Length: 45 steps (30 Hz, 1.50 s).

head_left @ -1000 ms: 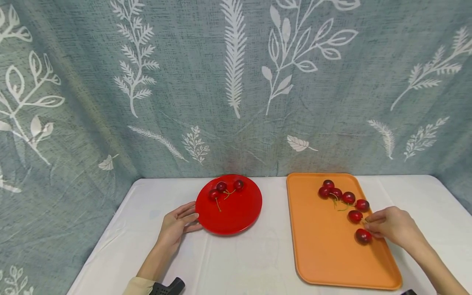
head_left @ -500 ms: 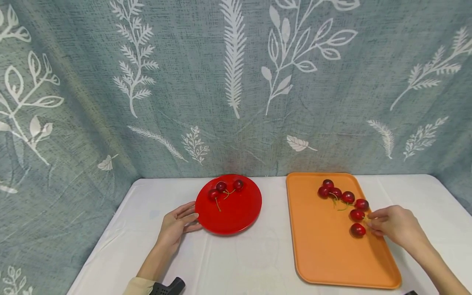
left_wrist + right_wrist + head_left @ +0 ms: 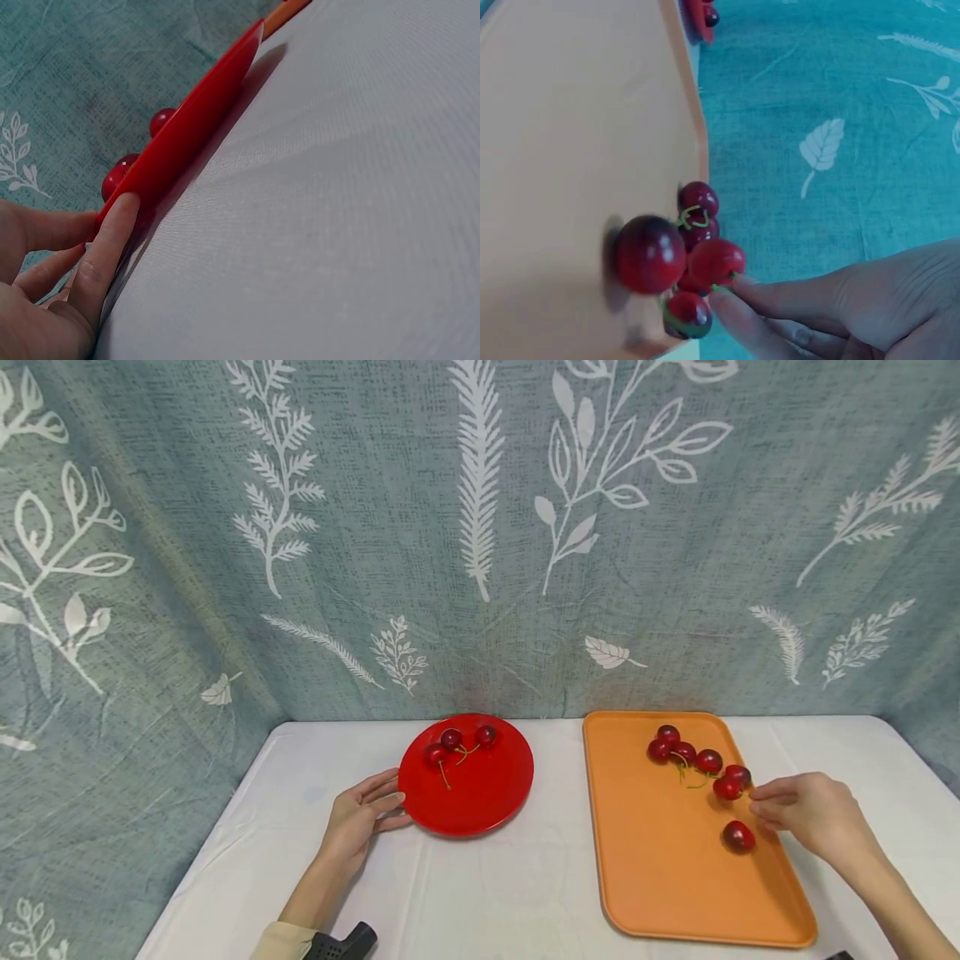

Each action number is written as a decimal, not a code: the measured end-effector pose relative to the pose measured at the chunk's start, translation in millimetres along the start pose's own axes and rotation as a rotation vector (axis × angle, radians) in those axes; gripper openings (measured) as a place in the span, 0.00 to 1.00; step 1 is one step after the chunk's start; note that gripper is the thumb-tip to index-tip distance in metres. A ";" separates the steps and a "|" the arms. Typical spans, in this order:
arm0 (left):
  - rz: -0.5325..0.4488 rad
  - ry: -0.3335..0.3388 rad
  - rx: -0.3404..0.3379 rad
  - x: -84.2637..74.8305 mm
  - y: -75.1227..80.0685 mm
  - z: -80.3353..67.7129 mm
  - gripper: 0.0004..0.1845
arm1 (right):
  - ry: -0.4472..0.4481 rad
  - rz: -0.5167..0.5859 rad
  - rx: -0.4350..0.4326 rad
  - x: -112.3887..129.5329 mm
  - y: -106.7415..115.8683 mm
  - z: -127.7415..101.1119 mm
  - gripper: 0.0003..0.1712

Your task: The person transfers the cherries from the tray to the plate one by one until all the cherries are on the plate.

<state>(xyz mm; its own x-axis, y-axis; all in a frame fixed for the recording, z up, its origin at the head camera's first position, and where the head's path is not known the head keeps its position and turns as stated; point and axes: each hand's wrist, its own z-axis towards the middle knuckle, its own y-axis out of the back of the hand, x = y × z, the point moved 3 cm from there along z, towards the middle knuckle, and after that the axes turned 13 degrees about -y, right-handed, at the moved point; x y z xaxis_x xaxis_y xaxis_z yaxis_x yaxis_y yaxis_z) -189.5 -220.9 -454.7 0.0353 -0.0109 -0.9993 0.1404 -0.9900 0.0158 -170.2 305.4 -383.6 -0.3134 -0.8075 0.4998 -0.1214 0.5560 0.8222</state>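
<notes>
Nearest, a lone cherry [image 3: 738, 837] is sitting in the tray [image 3: 652, 877] near its right edge, where a low-dipping wrist could be setting it rolling. Slightly farther, at the tray's right edge, the right hand [image 3: 810, 814] is working with a tight grip, thumb and finger pinching the stem [image 3: 715, 288] of a second cherry [image 3: 727, 788] inside that edge; so little stem is showing that a slip is seeming likely. Whether this cherry is resting on its neighbour or hanging clear, I cannot tell. Left of the tray, the left hand [image 3: 356, 818] is holding the rim of the plate [image 3: 465, 806] between its digits; an uneven push there could be tipping it. Farther back in the tray, the cluster [image 3: 683, 752] is lying with stems crossing, so a snag could be dragging fruit along. Left of the tray's far end, three cherries [image 3: 452, 740] are sitting loose on the plate, and any tilt could be sending them rolling.
</notes>
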 end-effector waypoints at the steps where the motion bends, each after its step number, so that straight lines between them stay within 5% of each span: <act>1: -0.002 -0.002 0.005 0.1 -0.2 0.1 0.25 | 0.011 0.008 -0.010 0.7 0.5 -0.8 0.14; 8: -0.002 -0.008 0.016 -1.7 -0.8 0.3 0.25 | 0.031 0.173 -0.035 14.6 -8.8 -4.9 0.17; 23: -0.001 0.000 0.014 -2.3 1.7 1.5 0.25 | 0.058 0.602 0.188 60.5 -41.5 4.2 0.25; 45: -0.032 0.010 0.025 -0.3 3.0 2.4 0.26 | 0.031 0.823 0.428 134.7 -98.9 16.3 0.22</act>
<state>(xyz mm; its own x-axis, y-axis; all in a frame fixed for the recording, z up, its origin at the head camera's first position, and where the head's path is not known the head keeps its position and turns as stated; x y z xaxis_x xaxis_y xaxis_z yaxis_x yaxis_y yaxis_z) -191.5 -224.2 -454.4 0.0414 0.0223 -0.9989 0.1169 -0.9930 -0.0174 -215.8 144.9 -402.1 -0.4306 -0.1277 0.8935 -0.2111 0.9767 0.0379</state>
